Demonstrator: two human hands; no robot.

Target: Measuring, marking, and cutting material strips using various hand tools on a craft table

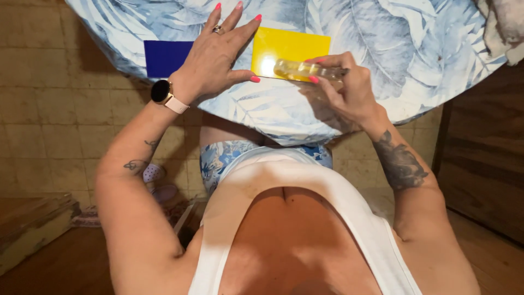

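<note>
My left hand (215,52) lies flat, fingers spread, on the round table with a blue leaf-print cloth (382,49). It rests between a dark blue card (164,56) and a yellow card (289,46), with the thumb touching the yellow card's near left corner. My right hand (341,90) grips a small clear bottle (303,70) lying sideways over the yellow card's near edge. The bottle's right end is hidden in my fingers.
A crumpled pale cloth (505,24) sits at the table's far right. Tiled floor (49,109) lies to the left, a wooden board (33,218) at lower left, and dark wooden furniture (486,164) stands on the right.
</note>
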